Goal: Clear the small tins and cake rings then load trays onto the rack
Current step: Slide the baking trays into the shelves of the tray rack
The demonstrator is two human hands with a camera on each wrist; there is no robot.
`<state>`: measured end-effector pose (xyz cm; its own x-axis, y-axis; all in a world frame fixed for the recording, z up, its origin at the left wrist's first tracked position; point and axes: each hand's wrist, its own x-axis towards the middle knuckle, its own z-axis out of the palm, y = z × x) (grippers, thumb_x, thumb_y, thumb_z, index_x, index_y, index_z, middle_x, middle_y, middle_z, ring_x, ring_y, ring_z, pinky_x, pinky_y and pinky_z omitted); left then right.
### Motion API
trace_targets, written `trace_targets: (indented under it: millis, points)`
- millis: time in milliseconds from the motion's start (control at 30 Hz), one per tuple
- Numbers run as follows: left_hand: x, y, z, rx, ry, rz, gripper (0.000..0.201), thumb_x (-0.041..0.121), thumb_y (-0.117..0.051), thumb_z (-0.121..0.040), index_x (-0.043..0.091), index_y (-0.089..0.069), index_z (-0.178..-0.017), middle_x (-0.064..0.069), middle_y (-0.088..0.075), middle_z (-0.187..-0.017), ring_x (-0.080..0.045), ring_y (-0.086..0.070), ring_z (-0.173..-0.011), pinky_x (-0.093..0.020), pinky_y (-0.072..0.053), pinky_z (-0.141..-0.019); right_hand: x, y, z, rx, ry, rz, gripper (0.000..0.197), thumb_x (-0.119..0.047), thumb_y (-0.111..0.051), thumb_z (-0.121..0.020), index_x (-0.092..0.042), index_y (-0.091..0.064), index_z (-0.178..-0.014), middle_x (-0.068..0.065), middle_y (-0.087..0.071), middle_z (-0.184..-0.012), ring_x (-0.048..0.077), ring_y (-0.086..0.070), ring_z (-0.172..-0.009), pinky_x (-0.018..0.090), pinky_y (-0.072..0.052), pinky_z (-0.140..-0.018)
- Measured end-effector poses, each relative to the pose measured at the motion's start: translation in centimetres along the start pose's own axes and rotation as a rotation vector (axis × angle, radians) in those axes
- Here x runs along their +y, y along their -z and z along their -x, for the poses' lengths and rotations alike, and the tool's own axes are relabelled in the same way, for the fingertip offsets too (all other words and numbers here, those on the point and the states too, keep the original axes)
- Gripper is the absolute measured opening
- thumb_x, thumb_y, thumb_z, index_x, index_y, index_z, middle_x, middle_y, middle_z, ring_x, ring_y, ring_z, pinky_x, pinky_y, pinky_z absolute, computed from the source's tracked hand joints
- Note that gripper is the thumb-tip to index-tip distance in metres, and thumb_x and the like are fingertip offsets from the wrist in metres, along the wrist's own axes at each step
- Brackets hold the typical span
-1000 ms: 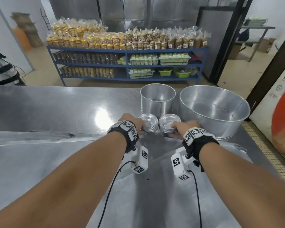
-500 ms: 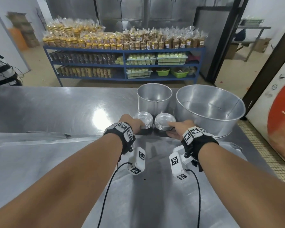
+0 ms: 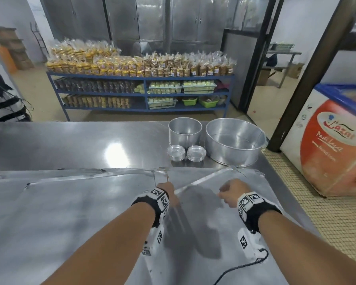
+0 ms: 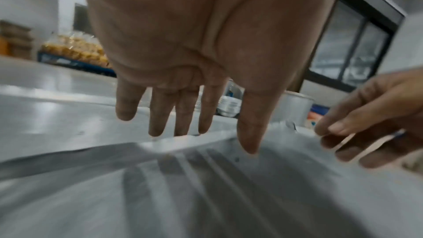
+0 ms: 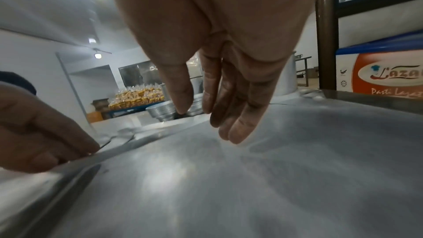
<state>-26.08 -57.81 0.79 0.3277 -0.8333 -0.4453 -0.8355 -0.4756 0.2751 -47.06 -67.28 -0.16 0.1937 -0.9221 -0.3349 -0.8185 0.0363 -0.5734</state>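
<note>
A stainless steel table (image 3: 49, 145) fills the near view, and two large flat baking trays lie on it side by side: the left tray (image 3: 60, 212) runs off toward the left edge, while the right tray (image 3: 245, 202) sits skewed, its far left rim angled across toward the other. At the table's far right corner stands a wide, shallow round cake ring (image 3: 234, 140), bare metal inside with nothing in it. Just left of it, close beside it, is a narrower, taller cake ring (image 3: 185, 131), its inside also bare as far as can be seen. In front of the tall ring sit two stacks of small tins, the left stack (image 3: 175, 153) and the right stack (image 3: 196, 153), nested saucer-like and just beside each other; the top tin of each holds nothing.

The left hand (image 3: 170, 191) hangs with fingers (image 4: 158, 115) straight and slightly spread, tips at the raised rim between the trays; whether they touch it cannot be told. The right hand (image 3: 229, 192) hovers over the right tray, fingers (image 5: 238, 126) loosely extended and close together, gripping nothing.

Beyond the table a blue shelf unit (image 3: 140, 93) carries bagged biscuits, with green and white baskets on its lower levels.
</note>
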Motion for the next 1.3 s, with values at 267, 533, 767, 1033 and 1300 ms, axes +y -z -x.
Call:
trace_targets:
  millis: [267, 533, 767, 1033, 1300]
  points:
    - [-4.1, -3.4, 10.4, -0.013, -0.007, -0.170, 0.055, 0.041, -0.053, -0.092, 0.018, -0.049, -0.141, -0.002, -0.053, -0.143, -0.023, -0.048, -0.133, -0.038, -0.031, -0.116, 3.7, -3.6, 14.9, 0.011, -0.113, 0.077, 0.030, -0.021, -0.074, -0.079, -0.015, -0.071, -0.108, 0.006, -0.070, -0.113, 0.021, -0.066, -0.104, 0.021, -0.049, -0.088]
    - [-4.8, -9.7, 22.6, -0.133, -0.065, 0.110, 0.064, 0.032, -0.070, -0.086, 0.013, -0.046, -0.142, -0.009, -0.049, -0.145, -0.027, -0.050, -0.132, -0.026, -0.041, -0.103, 6.9, -5.7, 29.1, -0.004, -0.243, 0.131, 0.038, -0.021, -0.068, -0.085, -0.008, -0.066, -0.121, 0.009, -0.065, -0.125, 0.024, -0.062, -0.115, 0.027, -0.050, -0.097]
    - [-1.5, -15.1, 31.9, -0.197, -0.094, 0.363, 0.065, 0.027, -0.068, -0.085, 0.007, -0.041, -0.141, -0.014, -0.052, -0.137, -0.029, -0.053, -0.124, -0.028, -0.045, -0.096, 11.3, -5.0, 38.4, 0.018, -0.337, 0.218, 0.036, -0.030, -0.072, -0.081, -0.011, -0.067, -0.111, 0.008, -0.067, -0.113, 0.025, -0.064, -0.104, 0.028, -0.054, -0.087]
    - [3.6, -20.4, 37.7, -0.335, 0.053, 0.719, 0.044, 0.028, -0.071, -0.085, -0.002, -0.066, -0.116, -0.019, -0.066, -0.123, -0.032, -0.063, -0.116, -0.030, -0.051, -0.087, 18.7, 0.4, 40.8, 0.050, -0.495, 0.323, 0.042, -0.033, -0.077, -0.078, -0.010, -0.069, -0.112, 0.006, -0.070, -0.114, 0.024, -0.066, -0.107, 0.030, -0.054, -0.090]
    - [7.7, -23.9, 38.4, -0.180, 0.510, 1.053, 0.096, 0.028, -0.081, -0.061, -0.004, -0.036, -0.139, -0.021, -0.056, -0.128, -0.035, -0.061, -0.105, -0.039, -0.053, -0.091, 24.7, 7.5, 34.3, -0.007, -0.548, 0.563, 0.030, -0.036, -0.076, -0.078, -0.011, -0.061, -0.084, 0.001, -0.062, -0.094, 0.023, -0.064, -0.102, 0.027, -0.051, -0.079]
